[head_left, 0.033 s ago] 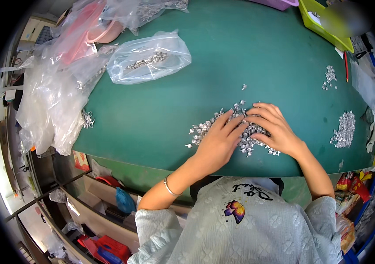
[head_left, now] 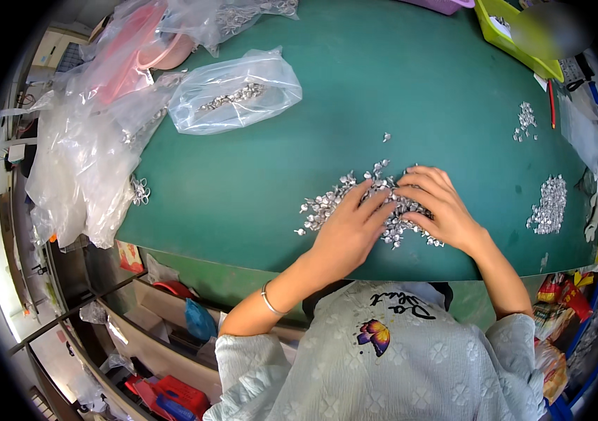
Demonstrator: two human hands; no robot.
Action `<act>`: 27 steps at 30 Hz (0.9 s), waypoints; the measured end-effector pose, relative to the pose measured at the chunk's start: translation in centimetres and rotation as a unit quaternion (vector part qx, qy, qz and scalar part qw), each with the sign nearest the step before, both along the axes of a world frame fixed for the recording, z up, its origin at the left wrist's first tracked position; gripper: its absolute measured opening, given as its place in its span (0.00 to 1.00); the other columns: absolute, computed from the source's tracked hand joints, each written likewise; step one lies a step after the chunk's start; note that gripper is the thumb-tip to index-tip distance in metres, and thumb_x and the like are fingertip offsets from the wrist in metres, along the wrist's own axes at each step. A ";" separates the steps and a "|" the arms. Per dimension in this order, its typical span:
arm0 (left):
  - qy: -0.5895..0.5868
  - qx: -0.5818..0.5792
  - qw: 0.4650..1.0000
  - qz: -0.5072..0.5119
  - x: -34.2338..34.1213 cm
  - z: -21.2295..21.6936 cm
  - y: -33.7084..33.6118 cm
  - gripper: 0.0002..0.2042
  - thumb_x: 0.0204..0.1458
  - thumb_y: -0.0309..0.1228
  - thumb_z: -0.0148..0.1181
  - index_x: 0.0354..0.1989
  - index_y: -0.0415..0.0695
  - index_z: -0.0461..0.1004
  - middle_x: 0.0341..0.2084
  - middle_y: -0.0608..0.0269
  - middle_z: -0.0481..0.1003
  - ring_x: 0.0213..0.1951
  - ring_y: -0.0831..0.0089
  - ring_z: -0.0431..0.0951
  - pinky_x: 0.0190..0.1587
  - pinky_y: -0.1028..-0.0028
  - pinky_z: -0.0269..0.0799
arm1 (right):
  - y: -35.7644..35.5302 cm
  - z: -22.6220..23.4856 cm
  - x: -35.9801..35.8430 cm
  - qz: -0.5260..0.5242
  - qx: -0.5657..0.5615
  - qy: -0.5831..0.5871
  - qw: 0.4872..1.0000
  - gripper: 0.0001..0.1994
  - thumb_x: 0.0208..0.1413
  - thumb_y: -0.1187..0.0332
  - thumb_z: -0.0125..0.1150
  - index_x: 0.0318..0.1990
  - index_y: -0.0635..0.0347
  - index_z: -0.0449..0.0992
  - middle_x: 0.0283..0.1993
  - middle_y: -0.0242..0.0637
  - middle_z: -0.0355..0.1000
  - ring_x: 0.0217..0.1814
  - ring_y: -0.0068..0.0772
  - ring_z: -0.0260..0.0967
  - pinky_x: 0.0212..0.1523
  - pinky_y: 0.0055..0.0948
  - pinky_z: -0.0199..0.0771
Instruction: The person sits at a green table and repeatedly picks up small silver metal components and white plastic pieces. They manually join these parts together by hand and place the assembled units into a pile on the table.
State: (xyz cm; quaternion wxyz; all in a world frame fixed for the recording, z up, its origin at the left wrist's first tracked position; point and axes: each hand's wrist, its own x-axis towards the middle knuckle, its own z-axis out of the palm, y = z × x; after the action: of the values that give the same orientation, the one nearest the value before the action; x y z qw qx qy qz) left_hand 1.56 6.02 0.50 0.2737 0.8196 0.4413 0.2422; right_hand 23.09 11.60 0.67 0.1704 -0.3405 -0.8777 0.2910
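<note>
Left hand (head_left: 350, 228) and right hand (head_left: 446, 209) both lie palm down, fingers bent and loosely spread, the fingertips of each pointing in toward the other's; neither is closed into a grip, and no held piece shows, though whatever sits right under the fingertips is hidden.

Beneath them, the green worktop (head_left: 243, 182) reaches well beyond the hands on the far side, so short strokes directed away from its near edge seem the safer way to work. Large plastic bags (head_left: 74, 175) drape over its left end, and a smaller clear bag (head_left: 286, 81) with metal pieces inside lies well apart from the left hand; both are best left outside any sweep of that arm.

Main pile of small metal pieces (head_left: 395, 228) sits near the front edge, under and between the hands, spilling out past the left one. As the pieces lie loose and jumbled, low fingers and light pressure should suit them; a hard push could scatter some. Far to the right, a compact side pile (head_left: 548, 207) and, beyond it, a smaller cluster (head_left: 525, 123) would be better not mixed in. One stray piece (head_left: 386, 137), beyond the fingertips, is easily overlooked.
</note>
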 end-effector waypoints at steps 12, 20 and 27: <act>-0.055 -0.006 0.998 0.041 1.9 0.0 -4.9 0.15 0.44 0.17 0.56 0.43 0.39 0.73 0.45 0.56 0.73 0.54 0.57 0.69 0.60 0.53 0.56 | -5.9 -0.8 3.5 -0.090 0.134 0.068 0.985 0.09 0.39 0.76 0.62 0.32 0.63 0.76 0.38 0.37 0.71 0.43 0.41 0.67 0.44 0.36 0.65; -0.161 0.027 0.985 0.064 4.8 0.1 -6.4 0.13 0.42 0.14 0.57 0.39 0.39 0.75 0.39 0.57 0.75 0.45 0.61 0.74 0.55 0.58 0.63 | -7.0 -1.2 3.8 -0.256 0.108 0.106 0.955 0.06 0.41 0.78 0.64 0.29 0.63 0.75 0.32 0.37 0.71 0.36 0.39 0.65 0.40 0.33 0.62; -0.203 0.005 0.978 0.052 6.2 -0.5 -7.3 0.13 0.42 0.15 0.57 0.39 0.37 0.74 0.36 0.55 0.74 0.41 0.59 0.74 0.48 0.63 0.67 | -7.3 -1.0 3.9 -0.297 0.171 0.110 0.933 0.03 0.43 0.76 0.63 0.27 0.61 0.75 0.34 0.33 0.70 0.37 0.37 0.65 0.39 0.31 0.60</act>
State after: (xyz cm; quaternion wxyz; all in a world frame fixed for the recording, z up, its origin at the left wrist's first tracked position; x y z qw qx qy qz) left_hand 7.77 -1.27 -0.05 0.3400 0.7306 0.4176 0.4199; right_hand 26.98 4.28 -0.34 0.4005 -0.5170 -0.7487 0.1081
